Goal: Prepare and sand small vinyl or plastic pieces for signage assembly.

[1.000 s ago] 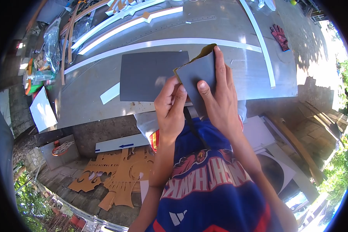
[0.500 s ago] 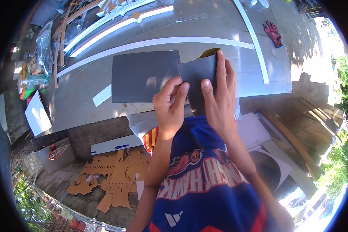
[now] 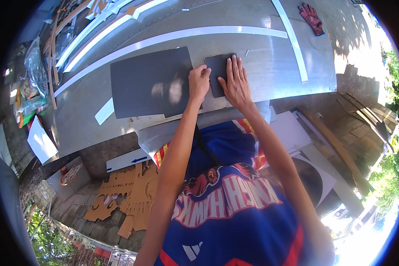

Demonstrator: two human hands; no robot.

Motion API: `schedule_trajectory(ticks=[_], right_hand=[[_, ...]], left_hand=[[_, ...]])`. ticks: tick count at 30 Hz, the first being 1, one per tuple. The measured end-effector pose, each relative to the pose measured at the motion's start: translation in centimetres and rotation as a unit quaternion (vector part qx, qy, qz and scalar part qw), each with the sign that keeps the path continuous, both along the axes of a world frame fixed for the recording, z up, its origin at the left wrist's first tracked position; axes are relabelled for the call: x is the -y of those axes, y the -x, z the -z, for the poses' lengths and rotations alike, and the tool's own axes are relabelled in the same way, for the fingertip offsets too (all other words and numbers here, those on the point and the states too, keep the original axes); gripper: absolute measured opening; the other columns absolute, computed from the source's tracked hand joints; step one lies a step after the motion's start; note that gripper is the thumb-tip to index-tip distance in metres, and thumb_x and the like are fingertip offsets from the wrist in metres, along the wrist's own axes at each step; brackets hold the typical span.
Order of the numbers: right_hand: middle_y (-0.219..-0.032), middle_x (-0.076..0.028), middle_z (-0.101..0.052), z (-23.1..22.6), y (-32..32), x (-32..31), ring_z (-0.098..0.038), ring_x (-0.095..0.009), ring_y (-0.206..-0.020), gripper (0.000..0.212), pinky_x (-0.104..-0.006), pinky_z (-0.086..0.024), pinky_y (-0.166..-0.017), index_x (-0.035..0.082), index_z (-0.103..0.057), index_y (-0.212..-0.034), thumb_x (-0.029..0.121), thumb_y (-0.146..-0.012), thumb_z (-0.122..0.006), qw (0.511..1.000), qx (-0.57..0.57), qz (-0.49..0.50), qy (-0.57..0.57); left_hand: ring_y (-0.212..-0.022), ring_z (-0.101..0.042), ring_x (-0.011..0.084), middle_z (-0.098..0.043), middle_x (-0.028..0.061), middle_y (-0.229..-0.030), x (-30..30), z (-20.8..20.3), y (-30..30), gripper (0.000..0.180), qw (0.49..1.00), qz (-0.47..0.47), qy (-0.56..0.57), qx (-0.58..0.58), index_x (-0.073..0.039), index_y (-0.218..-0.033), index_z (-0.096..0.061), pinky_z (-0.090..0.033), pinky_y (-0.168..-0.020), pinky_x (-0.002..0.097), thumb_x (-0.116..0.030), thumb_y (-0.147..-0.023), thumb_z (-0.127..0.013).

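The small dark sheet [image 3: 214, 71] has come down from up in the air and now lies flat on the table [image 3: 272, 80]. The right hand [image 3: 238, 86] is spread out on top of it, fingers straight and not gripping, maybe so that the sheet stays down and does not slide. The left hand [image 3: 199, 83] is curled up by the sheet's left side; I cannot tell if it pinches anything. Just left of that hand is a big dark sheet [image 3: 142, 84], lying flat, with a short white piece [image 3: 105, 111] by its left edge. Farther off, a long white strip [image 3: 173, 33] bends across the table, perhaps pushed back to leave room. A red and black glove [image 3: 311, 18] lies near the far right corner, on neither hand.
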State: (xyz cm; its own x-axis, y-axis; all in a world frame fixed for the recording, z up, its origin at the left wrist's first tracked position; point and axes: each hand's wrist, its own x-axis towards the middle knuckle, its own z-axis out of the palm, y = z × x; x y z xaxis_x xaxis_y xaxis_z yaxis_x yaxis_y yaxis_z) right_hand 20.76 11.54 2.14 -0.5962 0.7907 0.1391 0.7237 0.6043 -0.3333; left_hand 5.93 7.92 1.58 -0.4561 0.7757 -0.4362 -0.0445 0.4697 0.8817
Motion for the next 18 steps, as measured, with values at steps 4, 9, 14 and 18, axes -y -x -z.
schedule_trajectory(ticks=[4,9,14,18], right_hand=[[-0.155,-0.025,-0.025,1.1,-0.1,0.5,-0.022,-0.04,-0.145,0.068,-0.0502,-0.023,-0.116,-0.006,-0.028,-0.147,0.039,-0.099,-0.045,0.999,0.034,-0.004,0.002],[-0.155,-0.026,-0.023,1.0,0.5,0.7,-0.022,-0.039,-0.145,0.068,-0.0507,-0.021,-0.117,-0.006,-0.029,-0.147,0.041,-0.099,-0.042,1.0,0.024,0.004,0.011],[-0.153,-0.027,-0.027,0.3,0.6,0.5,-0.027,-0.038,-0.142,0.068,-0.0509,-0.025,-0.113,-0.003,-0.036,-0.145,0.045,-0.097,-0.043,1.0,0.013,0.008,0.004],[-0.148,-0.024,-0.034,-1.1,-0.2,-0.5,-0.034,-0.037,-0.137,0.068,-0.0494,-0.029,-0.108,0.001,-0.044,-0.141,0.051,-0.095,-0.046,0.999,0.03,0.006,0.03]], left_hand=[[-0.07,-0.06,0.0147,-0.064,0.0098,-0.084,0.6,-1.4,0.0,0.025,0.996,-0.046,0.005,0.074,0.006,-0.109,-0.064,-0.049,-0.061,0.0297,-0.012,-0.092,-0.063],[-0.085,-0.065,0.0202,-0.066,0.0165,-0.105,1.0,-2.2,0.5,0.037,0.992,-0.054,0.015,0.109,0.008,-0.121,-0.06,-0.055,-0.071,0.0325,-0.015,-0.092,-0.065],[-0.064,-0.057,0.0082,-0.063,0.0021,-0.079,0.9,-2.2,0.3,0.02,0.993,-0.07,0.002,0.098,0.005,-0.105,-0.065,-0.051,-0.059,0.0265,-0.012,-0.094,-0.061],[-0.084,-0.065,0.0198,-0.066,0.015,-0.104,0.9,-1.9,0.7,0.037,0.994,-0.04,0.034,0.1,0.008,-0.121,-0.06,-0.055,-0.072,0.0323,-0.015,-0.092,-0.065]])
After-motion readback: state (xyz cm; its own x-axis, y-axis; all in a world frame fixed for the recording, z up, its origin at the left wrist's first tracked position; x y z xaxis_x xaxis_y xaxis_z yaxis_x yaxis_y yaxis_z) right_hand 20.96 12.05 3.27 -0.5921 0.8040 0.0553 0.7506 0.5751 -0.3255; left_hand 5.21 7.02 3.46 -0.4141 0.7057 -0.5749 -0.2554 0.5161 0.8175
